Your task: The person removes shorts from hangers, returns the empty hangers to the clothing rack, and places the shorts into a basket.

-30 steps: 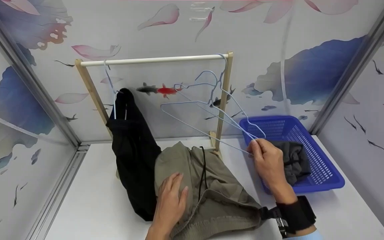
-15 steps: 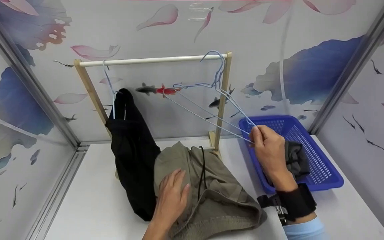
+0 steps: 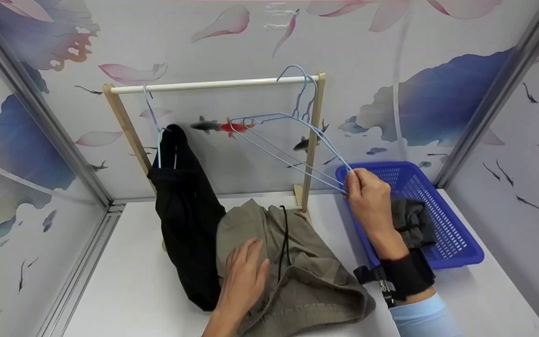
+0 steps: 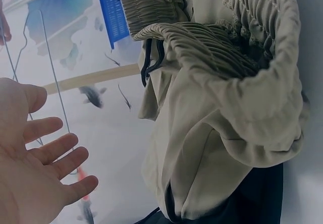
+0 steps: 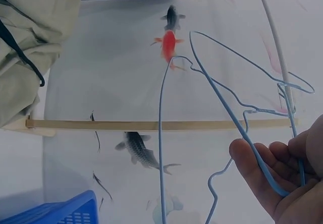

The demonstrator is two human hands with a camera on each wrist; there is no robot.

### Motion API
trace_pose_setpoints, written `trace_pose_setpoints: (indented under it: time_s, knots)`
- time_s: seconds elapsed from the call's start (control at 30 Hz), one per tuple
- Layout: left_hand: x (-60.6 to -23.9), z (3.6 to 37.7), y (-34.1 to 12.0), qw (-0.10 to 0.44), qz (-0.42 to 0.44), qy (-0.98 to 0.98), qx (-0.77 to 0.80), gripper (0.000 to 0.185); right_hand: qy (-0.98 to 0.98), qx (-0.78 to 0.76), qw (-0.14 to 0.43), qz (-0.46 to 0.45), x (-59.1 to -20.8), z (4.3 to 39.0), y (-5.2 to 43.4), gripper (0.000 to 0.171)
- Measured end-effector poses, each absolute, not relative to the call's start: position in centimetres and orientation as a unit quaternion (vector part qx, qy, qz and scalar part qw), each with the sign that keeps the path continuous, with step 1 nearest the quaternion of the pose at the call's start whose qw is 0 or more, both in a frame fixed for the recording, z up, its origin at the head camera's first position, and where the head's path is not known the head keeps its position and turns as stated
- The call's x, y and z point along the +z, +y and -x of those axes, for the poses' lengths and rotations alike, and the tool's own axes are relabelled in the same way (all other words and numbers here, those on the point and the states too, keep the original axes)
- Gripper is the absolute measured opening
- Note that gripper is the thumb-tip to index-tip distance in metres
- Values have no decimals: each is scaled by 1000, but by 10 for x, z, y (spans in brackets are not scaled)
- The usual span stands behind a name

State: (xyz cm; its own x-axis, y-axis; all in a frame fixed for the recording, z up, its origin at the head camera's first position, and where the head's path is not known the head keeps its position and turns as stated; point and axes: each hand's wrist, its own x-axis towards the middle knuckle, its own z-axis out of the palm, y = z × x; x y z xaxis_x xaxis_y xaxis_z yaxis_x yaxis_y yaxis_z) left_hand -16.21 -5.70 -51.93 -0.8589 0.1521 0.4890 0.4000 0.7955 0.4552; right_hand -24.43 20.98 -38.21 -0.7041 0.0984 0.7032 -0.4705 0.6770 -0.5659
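Observation:
My right hand (image 3: 369, 196) pinches the lower right corner of a blue wire hanger (image 3: 269, 136). Its hook curves over the white rail near the right post, though I cannot tell whether it bears on it. Close behind, a second blue hanger (image 5: 161, 148) hangs at that end. My left hand (image 3: 244, 274), fingers loosely spread, is over the left side of khaki elastic-waist pants (image 3: 307, 262); the left wrist view shows this hand (image 4: 35, 158) holding nothing. Black pants (image 3: 185, 220) hang from another hanger (image 3: 153, 110) at the rail's left end.
A wooden-post rack with a white rail (image 3: 222, 84) stands at the back of the white table (image 3: 110, 281). To the right sits a blue perforated basket (image 3: 456, 238) containing a folded dark grey garment (image 3: 412, 222). Printed panels enclose the back and sides.
The held hanger has risen and straightened, its hook moving from below the rail up to it, beside the other hanger. My left hand has barely moved on the khaki pants.

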Motion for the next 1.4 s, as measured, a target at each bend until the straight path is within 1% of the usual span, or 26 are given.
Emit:
trace_pose_setpoints:
  time_s: [0.17,0.33,0.63,1.1,1.27,1.4]
  knots:
    - [-520,161,-57,212,149,-923,-285,40,-837,389,368,-115,-381,247,207,23]
    - [-520,160,-57,202,146,-925,-286,41,-838,400,352,-119,-380,249,204,23]
    - [-522,160,-57,215,155,-920,-287,39,-839,409,335,-128,-383,252,199,23]
    - [-525,158,-58,193,142,-927,-289,40,-850,407,308,-131,-393,251,198,21]
    - [-525,157,-59,186,139,-927,-296,40,-853,411,292,-139,-400,251,201,18]
    - [-525,156,-60,185,140,-926,-298,40,-858,406,285,-131,-409,248,205,10]
